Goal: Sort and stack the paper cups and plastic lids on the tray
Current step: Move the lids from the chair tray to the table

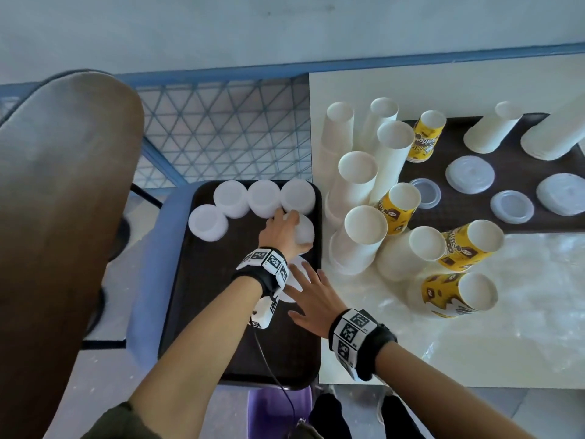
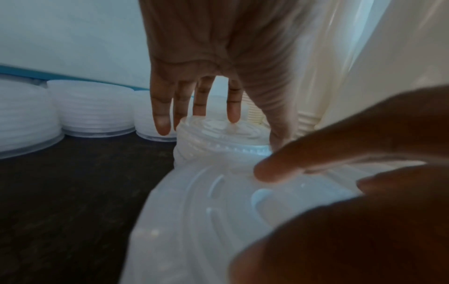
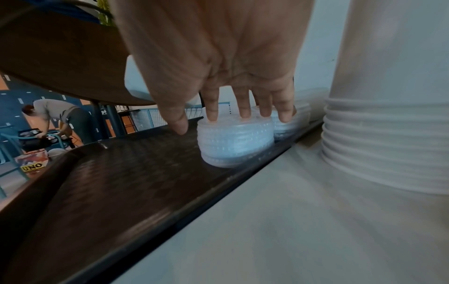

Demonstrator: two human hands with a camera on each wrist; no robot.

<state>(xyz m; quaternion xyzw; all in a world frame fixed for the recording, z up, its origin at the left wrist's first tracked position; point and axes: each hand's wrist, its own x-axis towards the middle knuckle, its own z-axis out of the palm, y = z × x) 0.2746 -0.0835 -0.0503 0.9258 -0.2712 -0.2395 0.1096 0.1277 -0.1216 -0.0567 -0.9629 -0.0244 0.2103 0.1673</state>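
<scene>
Two stacks of translucent plastic lids are under the hands on the dark brown tray [image 1: 202, 312], near its right edge. The left hand [image 1: 280, 231] rests on the farther lid stack [image 1: 304, 231], fingers straight and spread, tips touching its top. The right hand [image 1: 311, 296] lies flat with fingers extended on the nearer lid stack [image 1: 296, 280], which is mostly hidden beneath it. Four more lid stacks [image 1: 262, 198] stand along the tray's far edge and far-left corner. The tray's near and left portions are bare. On the white counter [image 1: 474, 343], just beside the tray's right edge, stand leaning stacks of white paper cups [image 1: 364, 239] and yellow printed cups [image 1: 465, 245]. A second dark tray [image 1: 506, 172] at the counter's far right carries loose lids [image 1: 470, 174] and cup stacks.
</scene>
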